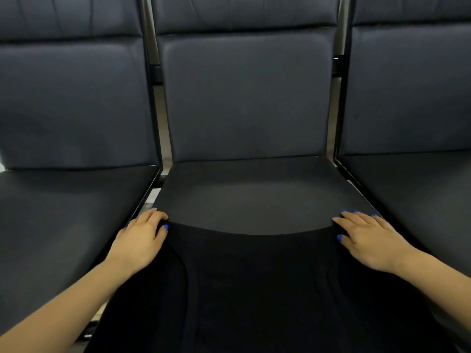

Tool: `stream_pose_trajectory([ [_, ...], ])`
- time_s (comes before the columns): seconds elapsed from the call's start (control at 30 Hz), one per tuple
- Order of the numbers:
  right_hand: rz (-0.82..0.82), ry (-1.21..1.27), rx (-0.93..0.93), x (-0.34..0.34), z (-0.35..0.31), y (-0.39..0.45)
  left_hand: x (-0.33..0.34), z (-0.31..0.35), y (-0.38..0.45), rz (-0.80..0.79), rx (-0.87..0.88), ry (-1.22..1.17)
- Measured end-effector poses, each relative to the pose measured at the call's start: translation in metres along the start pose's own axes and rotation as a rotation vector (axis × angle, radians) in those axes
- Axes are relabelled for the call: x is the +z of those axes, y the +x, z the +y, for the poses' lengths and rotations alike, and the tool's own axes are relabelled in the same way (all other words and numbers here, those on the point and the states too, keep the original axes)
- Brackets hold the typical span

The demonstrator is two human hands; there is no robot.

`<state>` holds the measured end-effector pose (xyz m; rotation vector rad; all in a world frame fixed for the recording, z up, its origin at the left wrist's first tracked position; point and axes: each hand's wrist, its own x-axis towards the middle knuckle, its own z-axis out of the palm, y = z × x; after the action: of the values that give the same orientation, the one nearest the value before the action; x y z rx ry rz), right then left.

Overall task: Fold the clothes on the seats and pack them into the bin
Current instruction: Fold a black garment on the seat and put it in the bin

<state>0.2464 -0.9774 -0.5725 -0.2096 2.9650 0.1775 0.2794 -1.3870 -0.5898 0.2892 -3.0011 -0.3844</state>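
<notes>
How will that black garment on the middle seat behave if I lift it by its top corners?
The black garment will probably sag between the left hand and right hand: its top edge already curves. It may slide easily on the smooth seat.

The black garment (254,289) runs off the bottom edge (its type unclear); no bin in view.

Three seats (244,98), one black garment (254,289) (spread flat), two hands (139,240).

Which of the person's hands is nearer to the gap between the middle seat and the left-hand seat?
Left. The left hand holds the black garment beside that gap; the right hand holds the garment's opposite corner, across the dark padded middle seat.
</notes>
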Motion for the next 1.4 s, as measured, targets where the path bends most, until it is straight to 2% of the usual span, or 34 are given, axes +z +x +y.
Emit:
stream_pose_trajectory([
  [0.1,0.07,0.031,0.028,-0.001,0.004,0.003,-0.008,0.001,-0.002,0.078,0.01,-0.014],
  [0.27,0.067,0.13,0.049,-0.009,0.009,0.002,-0.02,0.007,-0.006,0.164,-0.026,-0.054],
  [0.4,0.087,0.111,0.035,-0.02,0.012,-0.003,-0.025,0.002,0.002,-0.038,-0.065,-0.072],
  [0.53,-0.039,0.09,0.055,-0.03,0.014,-0.01,-0.026,-0.005,0.002,-0.138,-0.042,-0.02],
  [0.6,-0.043,0.139,0.058,-0.03,0.016,-0.015,-0.027,-0.003,-0.001,-0.104,-0.022,-0.077],
  [0.77,0.097,0.336,0.055,-0.03,0.024,-0.019,-0.043,0.003,-0.007,0.022,-0.102,-0.291],
  [0.9,0.165,0.564,0.094,-0.027,0.025,-0.017,-0.064,0.014,-0.011,-0.018,-0.162,-0.579],
  [1.0,0.291,0.711,0.083,-0.036,0.023,-0.016,-0.076,0.021,-0.014,0.065,-0.097,-0.589],
  [1.07,0.285,0.764,0.076,-0.043,0.023,-0.016,-0.082,0.023,-0.013,0.181,-0.076,-0.556],
  [1.13,0.308,0.815,0.111,-0.05,0.03,-0.013,-0.087,0.024,-0.011,0.241,-0.111,-0.716],
  [1.23,0.433,0.944,0.186,-0.07,0.048,-0.005,-0.102,0.029,-0.011,0.202,-0.253,-1.266],
  [1.27,0.482,1.033,0.225,-0.08,0.051,-0.004,-0.11,0.032,-0.009,0.209,-0.262,-1.379],
  [1.4,0.627,1.477,0.282,-0.114,0.057,-0.004,-0.138,0.044,0.007,0.293,-0.18,-1.525],
])
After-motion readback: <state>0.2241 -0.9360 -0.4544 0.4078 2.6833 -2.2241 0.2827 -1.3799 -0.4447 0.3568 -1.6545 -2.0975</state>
